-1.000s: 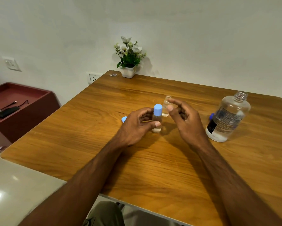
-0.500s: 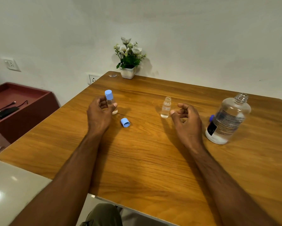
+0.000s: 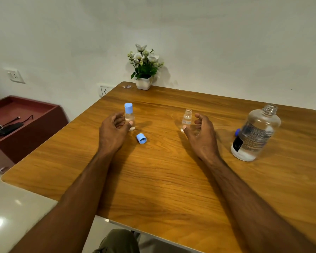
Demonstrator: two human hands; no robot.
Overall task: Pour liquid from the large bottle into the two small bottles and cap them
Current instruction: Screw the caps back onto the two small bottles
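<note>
Head view: the left hand (image 3: 113,130) curls loosely around the capped small bottle (image 3: 129,116), thumb touching it, upright on the worktop (image 3: 171,179). A loose blue cap (image 3: 141,138) lies just beside it. The right hand (image 3: 202,134), half-open, brackets the uncapped small bottle (image 3: 186,120); whether it grips, I cannot tell. The large bottle (image 3: 256,134) stands uncapped, well beyond the right hand.

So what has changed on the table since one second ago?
The left hand carried the capped small bottle from the centre to the left and now loosens around it. The right hand opened beside the uncapped small bottle. The loose blue cap and large bottle stayed put.
</note>
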